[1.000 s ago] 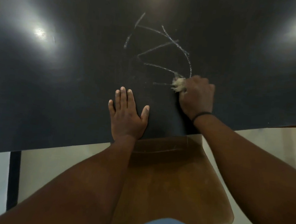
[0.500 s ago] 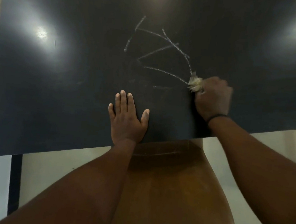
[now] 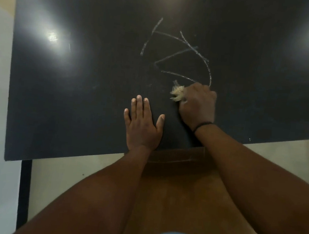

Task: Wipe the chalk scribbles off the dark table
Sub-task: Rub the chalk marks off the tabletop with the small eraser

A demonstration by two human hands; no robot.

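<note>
Gripping a pale, frayed wad [image 3: 177, 93] in curled fingers, the right hand [image 3: 198, 106] pressed it against the dark table [image 3: 65, 108] just right of the frame's centre. Whether the wad was cloth or fibre could not be told. It sat at the lower end of the chalk scribbles [image 3: 179, 51], touching the lowest stroke, probably so the rubbing could work upward through the marks. Most of the lines above it, toward the upper middle of the frame, were unwiped, so the job looked only partly done. Faint smudges lay to the left of the wad.

Left of that, the left hand [image 3: 142, 123] lay flat on the tabletop near its lower edge, fingers straight and close together, thumb out, holding nothing. It seemed placed to steady the table against the scrubbing. Below the table edge, a brown wooden chair seat [image 3: 188, 205] filled the lower middle of the frame.
</note>
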